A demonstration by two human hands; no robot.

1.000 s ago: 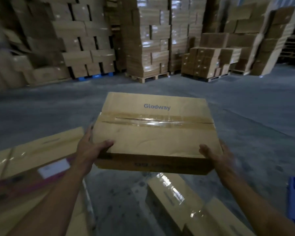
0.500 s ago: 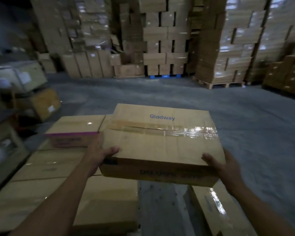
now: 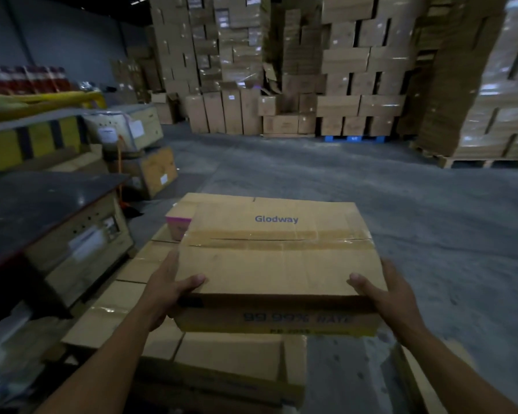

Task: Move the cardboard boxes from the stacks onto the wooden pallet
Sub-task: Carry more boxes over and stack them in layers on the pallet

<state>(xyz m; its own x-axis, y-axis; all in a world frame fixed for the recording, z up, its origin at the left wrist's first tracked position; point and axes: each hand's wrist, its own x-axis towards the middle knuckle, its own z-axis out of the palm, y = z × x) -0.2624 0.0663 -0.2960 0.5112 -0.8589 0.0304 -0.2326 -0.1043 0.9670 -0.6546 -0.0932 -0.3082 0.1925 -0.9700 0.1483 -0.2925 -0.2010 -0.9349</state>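
Beneath tall warehouse stacks (image 3: 356,85), a taped cardboard box (image 3: 278,264) is held clear above a low layer of boxes (image 3: 228,354).

The carried box looks stiff and square-edged, wide and flat, and probably of moderate weight. Its smooth card and glossy seam tape could slip, so the near bottom corners seem the safest hold. The left hand (image 3: 168,291) is clamped on the near left corner, thumb on the lid and fingers out of sight. The right hand (image 3: 392,297) grips the near right corner the same way. Any pallet beneath the layer is hidden. Since half a second ago the view has swung left, a dark-topped crate (image 3: 51,210) has come into view, the box has moved further over the layer, and the grip is unchanged.
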